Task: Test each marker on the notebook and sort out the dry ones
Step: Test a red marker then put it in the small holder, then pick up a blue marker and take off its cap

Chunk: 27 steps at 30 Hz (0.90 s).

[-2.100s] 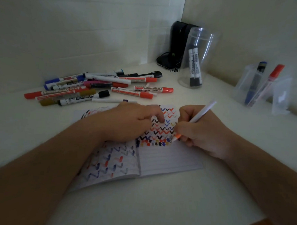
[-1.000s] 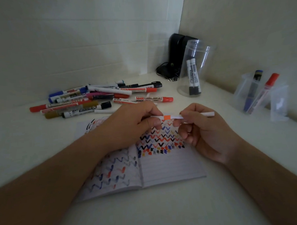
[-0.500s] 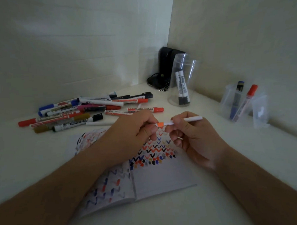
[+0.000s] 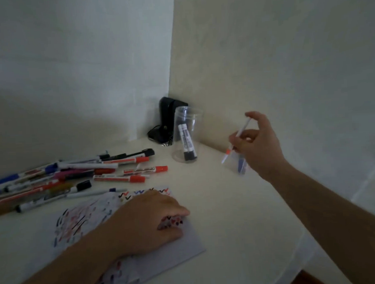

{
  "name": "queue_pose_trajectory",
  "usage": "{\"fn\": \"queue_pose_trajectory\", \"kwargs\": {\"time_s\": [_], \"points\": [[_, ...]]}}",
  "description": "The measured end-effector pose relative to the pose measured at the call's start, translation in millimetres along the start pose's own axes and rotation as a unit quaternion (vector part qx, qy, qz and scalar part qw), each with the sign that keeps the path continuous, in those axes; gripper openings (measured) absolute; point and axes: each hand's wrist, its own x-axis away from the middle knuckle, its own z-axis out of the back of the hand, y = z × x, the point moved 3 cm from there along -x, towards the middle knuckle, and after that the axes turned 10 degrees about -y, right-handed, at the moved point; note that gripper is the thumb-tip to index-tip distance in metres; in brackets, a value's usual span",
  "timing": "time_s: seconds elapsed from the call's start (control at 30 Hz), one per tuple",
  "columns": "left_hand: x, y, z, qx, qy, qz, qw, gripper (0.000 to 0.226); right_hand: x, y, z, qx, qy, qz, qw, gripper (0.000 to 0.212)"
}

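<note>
Right hand [image 4: 260,143] pinches white orange-banded marker [image 4: 238,137] above clear container [image 4: 237,164]. Left hand [image 4: 151,216] rests on open notebook [image 4: 186,242], fingers relaxed.

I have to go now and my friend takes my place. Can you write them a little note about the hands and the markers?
Right hand pinches the thin orange-banded marker, cap on, over the small clear cup by the wall.
Left hand rests on the open notebook.
Tall clear jar holds a black-capped marker.
Done: many squiggles on the pages.
Left: drop this marker, then test the pile of markers.
</note>
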Motion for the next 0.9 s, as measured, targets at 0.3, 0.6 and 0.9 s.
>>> {"fn": "queue_pose_trajectory", "kwargs": {"time_s": [0.3,0.6,0.9], "points": [[-1.4,-5.1,-3.6,0.025,0.026,-0.001,0.999,0.029,-52.0,30.9,47.8,0.088,0.159,-0.012,0.983,0.046],[-3.9,-15.2,-8.4,0.048,0.021,-0.001,0.999,0.026,-60.0,62.7,31.8,0.272,0.026,-0.096,0.957,0.027],[11.2,-19.4,12.4,0.105,0.038,0.039,0.993,0.025,-31.4,17.9,-37.8,0.297,0.048,0.062,0.952,0.024]]}}
